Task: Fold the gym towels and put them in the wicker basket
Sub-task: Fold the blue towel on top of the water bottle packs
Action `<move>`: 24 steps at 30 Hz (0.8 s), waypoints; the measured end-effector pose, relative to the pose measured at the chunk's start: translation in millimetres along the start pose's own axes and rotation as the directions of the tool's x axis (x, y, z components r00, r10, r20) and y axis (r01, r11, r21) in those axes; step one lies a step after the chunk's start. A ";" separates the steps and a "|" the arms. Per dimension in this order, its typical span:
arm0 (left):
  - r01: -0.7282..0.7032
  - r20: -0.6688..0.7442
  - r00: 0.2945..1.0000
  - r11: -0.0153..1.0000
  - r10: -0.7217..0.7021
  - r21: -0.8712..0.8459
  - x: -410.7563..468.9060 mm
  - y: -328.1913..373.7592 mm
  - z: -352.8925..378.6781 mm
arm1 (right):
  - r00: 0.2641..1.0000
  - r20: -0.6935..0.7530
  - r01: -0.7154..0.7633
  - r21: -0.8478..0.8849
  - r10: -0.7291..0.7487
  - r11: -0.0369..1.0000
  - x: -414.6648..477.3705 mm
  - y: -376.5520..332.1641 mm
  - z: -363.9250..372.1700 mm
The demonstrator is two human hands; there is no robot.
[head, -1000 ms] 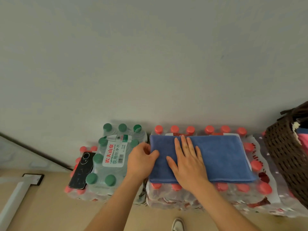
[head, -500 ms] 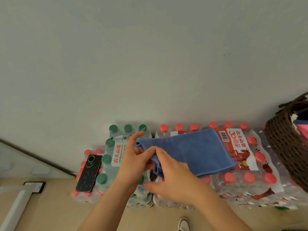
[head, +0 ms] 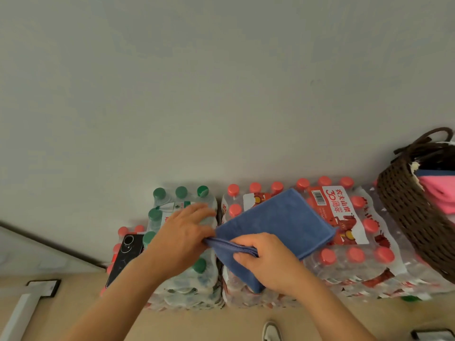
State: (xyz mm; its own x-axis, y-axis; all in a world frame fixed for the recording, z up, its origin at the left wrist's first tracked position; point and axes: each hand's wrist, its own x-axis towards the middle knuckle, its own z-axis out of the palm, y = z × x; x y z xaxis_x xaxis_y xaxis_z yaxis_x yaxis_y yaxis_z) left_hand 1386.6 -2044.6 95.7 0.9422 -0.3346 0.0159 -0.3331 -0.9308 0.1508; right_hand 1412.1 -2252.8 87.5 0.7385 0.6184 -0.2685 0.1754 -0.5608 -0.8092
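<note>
Left hand (head: 182,239) and right hand (head: 268,262) both pinch the folded blue towel (head: 278,222) at its left edge, over the bottle packs (head: 357,257), so all layers must be gripped together (they slide easily, I think) on the way to the wicker basket (head: 406,217).

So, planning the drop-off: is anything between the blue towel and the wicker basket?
Nothing visible blocks it. The left hand and right hand grip the blue towel; only the low red-capped bottle packs lie under the way to the wicker basket, whose top is open.
</note>
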 end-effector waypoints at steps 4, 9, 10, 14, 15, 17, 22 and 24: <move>0.050 0.467 0.884 0.997 -0.013 -0.067 -19.3 13.0 -19.5 | 0.969 0.244 -0.054 0.048 0.041 0.997 -12.5 5.2 -11.0; 0.159 0.437 0.899 0.920 0.014 -0.357 3.3 21.0 -28.8 | 0.997 0.023 -0.073 0.118 0.070 0.990 -30.4 25.6 -24.3; 0.216 0.379 0.925 0.863 -0.031 -0.457 12.8 19.8 -24.5 | 0.993 -0.074 -0.076 0.155 0.089 0.985 -32.5 32.9 -28.1; 0.315 0.220 0.949 0.668 -0.226 -0.674 55.3 26.8 6.7 | 0.906 -0.387 -0.110 0.174 0.170 0.979 -29.4 53.0 -41.7; 0.330 0.201 0.943 0.687 -0.264 -0.647 64.4 29.3 15.8 | 0.895 -0.413 -0.130 0.125 0.171 0.984 -25.2 55.6 -43.5; 0.362 0.172 0.930 0.726 -0.325 -0.585 78.8 32.8 32.0 | 0.885 -0.438 -0.178 0.000 0.161 0.984 -15.2 60.1 -44.7; 0.432 0.110 0.895 0.780 -0.431 -0.454 93.3 34.9 50.3 | 0.879 -0.462 -0.267 -0.266 0.120 0.926 5.3 68.8 -43.2; 0.433 0.083 0.894 0.800 -0.441 -0.416 95.7 35.9 53.7 | 0.885 -0.450 -0.291 -0.331 0.121 0.898 9.2 70.8 -43.2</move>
State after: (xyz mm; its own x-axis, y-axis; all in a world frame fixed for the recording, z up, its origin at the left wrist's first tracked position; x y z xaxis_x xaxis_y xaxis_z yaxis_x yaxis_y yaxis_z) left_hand 1462.9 -2118.0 49.5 0.9860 0.0993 -0.1342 0.1567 -0.8278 0.5387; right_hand 1459.4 -2310.6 50.4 0.9676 0.2318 -0.1000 0.1583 -0.8656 -0.4751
